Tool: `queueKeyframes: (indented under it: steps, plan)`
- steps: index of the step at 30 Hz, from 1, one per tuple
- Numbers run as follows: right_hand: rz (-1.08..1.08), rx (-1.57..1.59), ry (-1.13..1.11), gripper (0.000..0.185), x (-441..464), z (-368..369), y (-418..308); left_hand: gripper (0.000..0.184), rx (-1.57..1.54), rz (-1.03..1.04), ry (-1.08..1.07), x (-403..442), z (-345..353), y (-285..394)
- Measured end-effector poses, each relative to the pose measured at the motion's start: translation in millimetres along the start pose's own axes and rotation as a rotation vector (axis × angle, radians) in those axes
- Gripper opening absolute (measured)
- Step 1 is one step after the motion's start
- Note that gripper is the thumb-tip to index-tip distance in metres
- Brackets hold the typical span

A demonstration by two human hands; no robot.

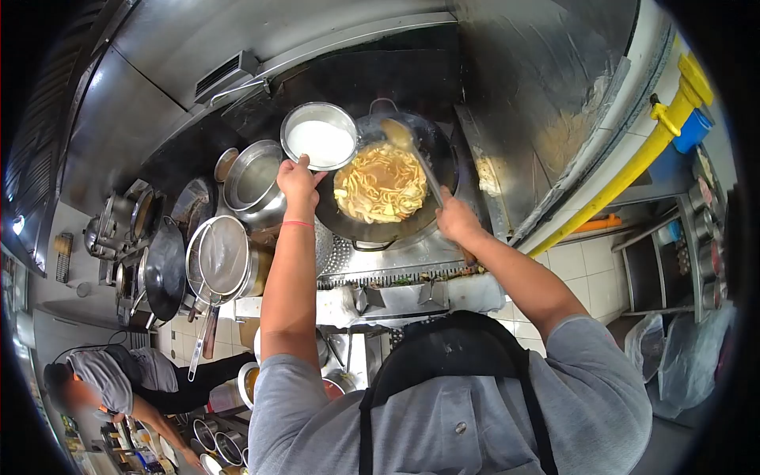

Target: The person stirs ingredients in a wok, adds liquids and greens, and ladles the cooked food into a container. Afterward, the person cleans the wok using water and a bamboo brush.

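My left hand (298,184) grips a metal bowl (321,112) by its near rim, thumb on top. White contents (321,144) fill part of that bowl, which hovers over the left edge of a big black wok (434,142). In my right hand (457,219) is the long handle of a ladle (427,172). The ladle's head lies in the wok's far part and looks coated in brown. Thick pale strips resembling noodles, with vegetable pieces and brownish liquid, make up the food (377,184) in the wok.
Left of the wok stand a metal pot (257,178) and a wire strainer (223,253) over a container. Another wok (165,269) is farther left. A faucet (237,89) reaches out behind. A yellow pipe (617,186) runs at right. Another person (131,380) bends at lower left.
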State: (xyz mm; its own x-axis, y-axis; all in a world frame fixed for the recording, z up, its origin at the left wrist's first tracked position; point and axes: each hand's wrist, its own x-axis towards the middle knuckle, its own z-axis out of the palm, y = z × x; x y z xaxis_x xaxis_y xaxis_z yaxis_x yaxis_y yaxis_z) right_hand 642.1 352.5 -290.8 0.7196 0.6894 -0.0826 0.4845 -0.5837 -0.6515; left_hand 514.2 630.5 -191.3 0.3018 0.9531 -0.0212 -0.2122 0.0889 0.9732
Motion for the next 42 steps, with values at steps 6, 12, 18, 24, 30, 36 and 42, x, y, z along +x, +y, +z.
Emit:
queueKeyframes:
  steps: [6,12,18,24,30,36,42]
  plan:
    - [0.201,0.362,-0.367,0.059,-37,-21,-12,0.025,0.043,0.018,-0.025,5,2,-4]
    - [-0.083,0.316,0.019,0.057,28,17,31,0.025,0.012,-0.001,-0.037,8,-2,-3]
    - [-0.182,0.426,-0.155,0.035,42,40,24,0.025,0.037,0.004,-0.043,7,-6,-1]
    - [0.109,0.489,-0.437,0.040,-12,-31,27,0.024,0.045,0.005,-0.041,14,-14,-7]
    - [-0.344,0.059,0.174,0.044,-25,-5,39,0.019,-0.027,-0.042,-0.035,10,-18,-7]
    - [0.309,0.356,-0.566,0.055,-48,-50,-24,0.027,-0.202,-0.245,-0.084,-13,-58,-1]
    - [-0.285,0.009,-0.362,0.060,-53,-43,15,0.020,-0.276,-0.262,-0.009,-87,-137,2]
